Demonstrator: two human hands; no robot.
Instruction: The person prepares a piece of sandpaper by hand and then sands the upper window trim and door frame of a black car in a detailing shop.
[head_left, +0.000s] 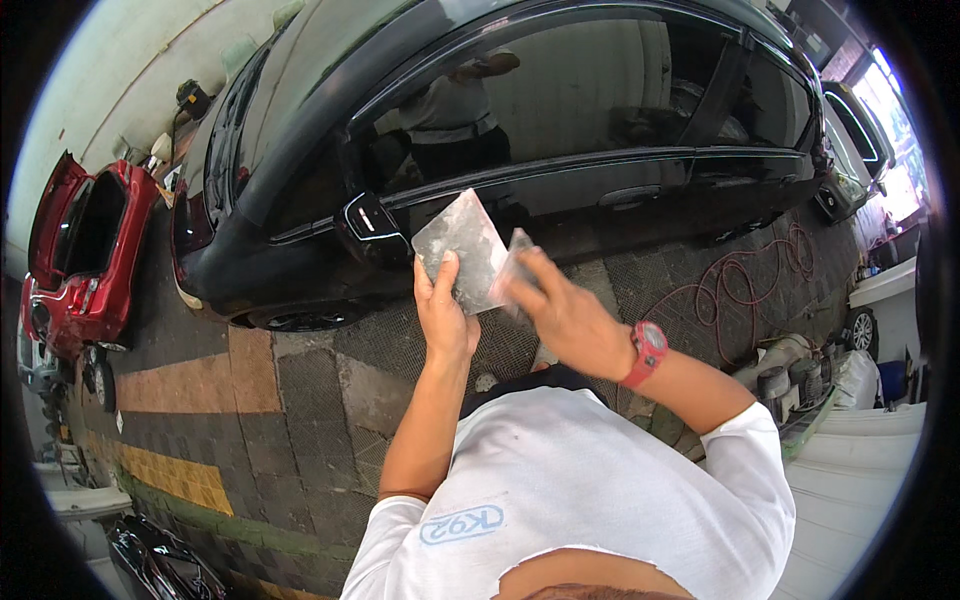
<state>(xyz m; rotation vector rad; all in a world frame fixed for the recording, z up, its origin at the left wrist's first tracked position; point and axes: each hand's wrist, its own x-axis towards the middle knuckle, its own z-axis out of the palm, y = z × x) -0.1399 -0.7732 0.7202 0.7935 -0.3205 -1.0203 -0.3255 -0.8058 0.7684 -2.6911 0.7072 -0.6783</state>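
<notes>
In front of the black car [600, 215], my left hand [446, 318] grips a flat, square grey board [462, 240] with pale smears on it. The thumb lies across its face; the fingers behind it are largely hidden. My right hand [578, 318], a red watch [649, 352] on its wrist, pinches a small, thin, translucent spreader [515, 262] at the board's right edge. Pinkish paste shows along that edge. Motion blurs the right fingertips and the spreader, so whether it touches the board is hard to make out.
The car's side mirror [372, 228] juts out just left of the board. A red hose [745, 285] lies coiled on the tiled floor at right, near a compressor-like machine [795, 380]. A red car [95, 255] with a raised tailgate stands far left.
</notes>
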